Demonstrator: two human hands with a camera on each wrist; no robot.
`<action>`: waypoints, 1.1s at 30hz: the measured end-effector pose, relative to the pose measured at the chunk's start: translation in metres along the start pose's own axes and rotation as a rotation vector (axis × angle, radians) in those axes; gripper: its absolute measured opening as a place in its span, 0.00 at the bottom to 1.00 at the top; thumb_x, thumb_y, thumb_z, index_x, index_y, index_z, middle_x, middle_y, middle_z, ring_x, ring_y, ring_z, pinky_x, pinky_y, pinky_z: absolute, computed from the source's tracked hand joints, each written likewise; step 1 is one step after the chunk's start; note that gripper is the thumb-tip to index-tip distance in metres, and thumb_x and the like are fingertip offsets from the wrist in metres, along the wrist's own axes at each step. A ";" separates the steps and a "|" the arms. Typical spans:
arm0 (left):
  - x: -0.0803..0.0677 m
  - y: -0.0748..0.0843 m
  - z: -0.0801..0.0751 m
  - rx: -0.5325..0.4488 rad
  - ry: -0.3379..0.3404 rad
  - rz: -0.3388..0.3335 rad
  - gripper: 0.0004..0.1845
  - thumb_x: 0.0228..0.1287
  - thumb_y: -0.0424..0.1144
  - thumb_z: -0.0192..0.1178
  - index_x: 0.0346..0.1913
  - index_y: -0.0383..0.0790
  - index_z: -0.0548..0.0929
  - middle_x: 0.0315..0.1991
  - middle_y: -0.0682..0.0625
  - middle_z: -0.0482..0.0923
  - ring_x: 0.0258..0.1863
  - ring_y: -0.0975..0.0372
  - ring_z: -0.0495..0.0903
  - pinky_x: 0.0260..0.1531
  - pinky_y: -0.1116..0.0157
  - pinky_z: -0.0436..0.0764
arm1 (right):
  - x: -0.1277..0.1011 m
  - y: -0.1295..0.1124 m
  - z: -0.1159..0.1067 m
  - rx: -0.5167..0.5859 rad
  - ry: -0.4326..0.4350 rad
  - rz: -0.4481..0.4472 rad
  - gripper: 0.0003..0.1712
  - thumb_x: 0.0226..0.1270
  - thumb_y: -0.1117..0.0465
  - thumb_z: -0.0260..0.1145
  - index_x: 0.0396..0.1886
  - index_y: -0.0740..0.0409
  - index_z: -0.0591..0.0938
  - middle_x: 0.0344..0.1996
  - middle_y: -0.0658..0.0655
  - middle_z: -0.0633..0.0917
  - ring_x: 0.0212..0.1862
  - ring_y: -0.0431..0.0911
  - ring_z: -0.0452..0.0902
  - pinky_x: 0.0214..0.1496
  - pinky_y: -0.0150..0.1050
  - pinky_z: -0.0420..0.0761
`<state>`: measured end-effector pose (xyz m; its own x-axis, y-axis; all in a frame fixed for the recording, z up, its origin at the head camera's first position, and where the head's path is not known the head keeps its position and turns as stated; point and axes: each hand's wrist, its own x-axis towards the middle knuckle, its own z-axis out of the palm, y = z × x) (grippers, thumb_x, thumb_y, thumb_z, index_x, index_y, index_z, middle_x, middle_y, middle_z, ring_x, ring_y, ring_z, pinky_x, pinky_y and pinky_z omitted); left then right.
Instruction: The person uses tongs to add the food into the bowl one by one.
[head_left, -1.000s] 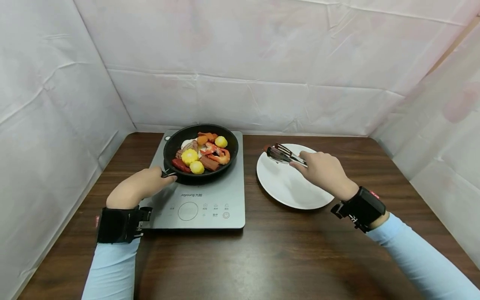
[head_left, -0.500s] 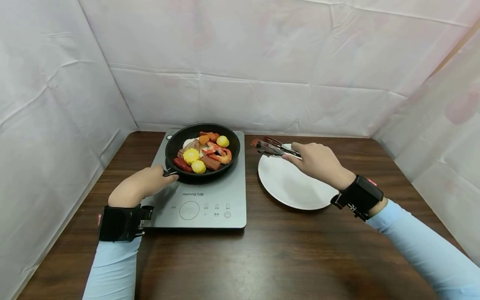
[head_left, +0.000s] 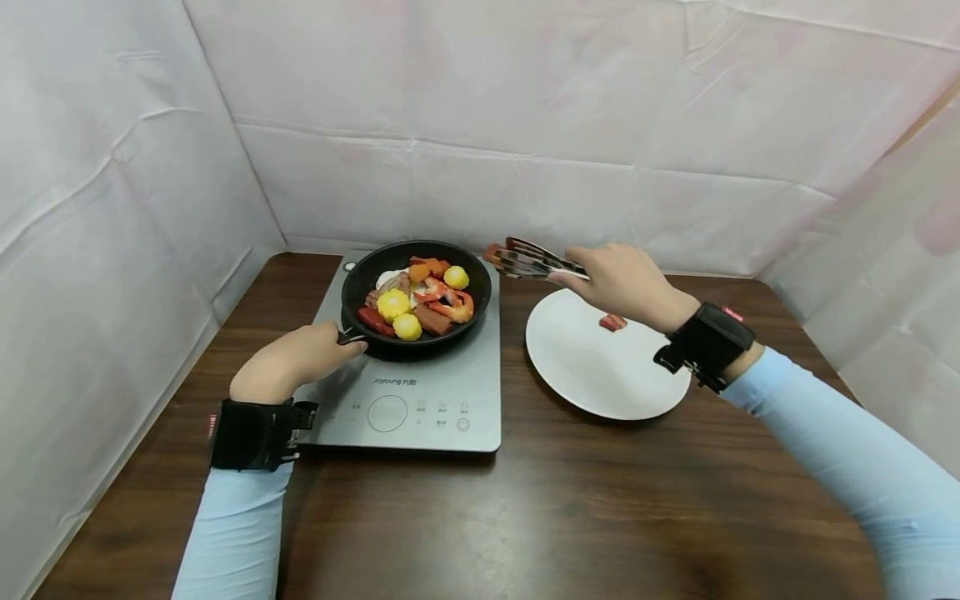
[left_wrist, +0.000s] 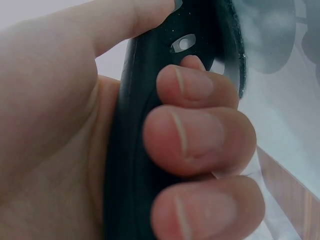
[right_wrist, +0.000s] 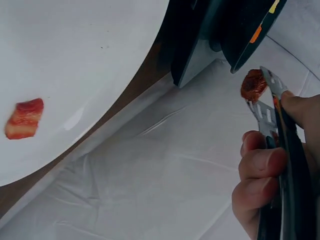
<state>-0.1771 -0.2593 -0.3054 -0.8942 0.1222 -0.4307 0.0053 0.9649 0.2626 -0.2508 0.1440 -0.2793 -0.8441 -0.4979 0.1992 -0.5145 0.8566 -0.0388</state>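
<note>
dark wooden desk (head_left: 525,517) carries a grey induction cooktop (head_left: 420,400) with a black frying pan (head_left: 480,292) of mixed food, and a round white plate (head_left: 585,375) holding one red meat piece (head_left: 612,322). left hand (head_left: 296,358) is curled round the pan handle (left_wrist: 130,150). right hand (head_left: 622,283) clamps metal tongs (head_left: 528,258), their long axis pointing left toward the pan; it is the nearer hand.

Both arms wear long pale-blue sleeves (head_left: 232,533) ending just behind the wrists. Behind each hand sits a broad black wrist strap (head_left: 251,433) carrying a boxy black camera mount (head_left: 705,343), with a small red tag at its edge.
</note>
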 end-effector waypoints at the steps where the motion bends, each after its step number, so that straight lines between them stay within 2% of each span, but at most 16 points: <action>1: 0.000 0.001 0.000 0.002 -0.001 -0.001 0.38 0.80 0.56 0.44 0.63 0.16 0.69 0.53 0.27 0.80 0.43 0.47 0.81 0.43 0.50 0.83 | 0.005 -0.002 0.000 -0.001 -0.001 -0.010 0.23 0.76 0.39 0.60 0.35 0.53 0.77 0.15 0.52 0.72 0.22 0.48 0.72 0.25 0.43 0.71; 5: 0.000 0.002 0.000 0.005 -0.006 -0.003 0.38 0.80 0.56 0.44 0.63 0.16 0.69 0.54 0.26 0.79 0.44 0.47 0.81 0.44 0.49 0.83 | 0.024 -0.013 0.001 0.017 -0.021 -0.060 0.22 0.76 0.38 0.58 0.39 0.52 0.78 0.19 0.51 0.76 0.26 0.48 0.75 0.27 0.44 0.72; 9: 0.001 0.004 0.001 0.003 -0.011 0.005 0.39 0.80 0.56 0.43 0.65 0.15 0.68 0.57 0.24 0.77 0.47 0.45 0.82 0.47 0.48 0.83 | 0.043 -0.026 0.005 0.026 -0.019 -0.103 0.23 0.77 0.39 0.58 0.41 0.54 0.78 0.22 0.53 0.78 0.28 0.50 0.78 0.27 0.47 0.74; 13: 0.001 0.006 0.001 0.004 -0.014 0.004 0.40 0.80 0.56 0.43 0.67 0.14 0.65 0.62 0.22 0.73 0.52 0.42 0.81 0.51 0.46 0.82 | 0.063 -0.041 0.011 0.018 -0.024 -0.135 0.24 0.78 0.38 0.56 0.48 0.54 0.81 0.26 0.55 0.84 0.31 0.51 0.82 0.32 0.50 0.79; 20: 0.001 0.007 0.000 0.010 -0.013 0.002 0.39 0.81 0.56 0.43 0.64 0.15 0.69 0.55 0.25 0.78 0.45 0.46 0.81 0.46 0.49 0.82 | 0.095 -0.076 0.020 0.029 -0.099 -0.135 0.28 0.78 0.36 0.53 0.59 0.52 0.81 0.41 0.56 0.89 0.42 0.51 0.85 0.43 0.50 0.82; 23: 0.001 0.007 0.001 0.012 -0.011 -0.001 0.39 0.81 0.56 0.43 0.65 0.14 0.67 0.57 0.24 0.77 0.47 0.45 0.82 0.47 0.48 0.82 | 0.105 -0.088 0.026 0.023 -0.124 -0.139 0.30 0.79 0.36 0.52 0.62 0.53 0.80 0.45 0.56 0.89 0.46 0.52 0.85 0.45 0.50 0.83; 25: 0.001 0.007 0.001 0.015 -0.010 0.001 0.40 0.81 0.56 0.42 0.66 0.14 0.65 0.60 0.22 0.75 0.50 0.43 0.82 0.49 0.47 0.82 | 0.110 -0.094 0.030 0.019 -0.132 -0.137 0.30 0.79 0.37 0.52 0.61 0.54 0.81 0.43 0.57 0.88 0.45 0.52 0.85 0.45 0.50 0.83; 28: 0.002 0.006 0.002 0.011 -0.011 -0.001 0.41 0.81 0.56 0.42 0.67 0.14 0.65 0.61 0.22 0.74 0.52 0.42 0.82 0.50 0.46 0.82 | 0.114 -0.100 0.036 0.001 -0.136 -0.130 0.27 0.80 0.38 0.51 0.54 0.54 0.82 0.35 0.56 0.85 0.40 0.51 0.83 0.41 0.48 0.82; 33: 0.004 0.004 0.003 0.000 -0.009 -0.003 0.39 0.80 0.56 0.43 0.65 0.15 0.68 0.56 0.25 0.78 0.47 0.45 0.82 0.46 0.49 0.82 | 0.116 -0.105 0.044 -0.018 -0.141 -0.125 0.26 0.80 0.38 0.51 0.50 0.54 0.81 0.30 0.54 0.81 0.36 0.49 0.81 0.37 0.45 0.79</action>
<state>-0.1789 -0.2547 -0.3087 -0.8900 0.1219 -0.4394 0.0032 0.9653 0.2613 -0.3012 -0.0094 -0.2951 -0.7870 -0.6139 0.0618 -0.6153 0.7883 -0.0049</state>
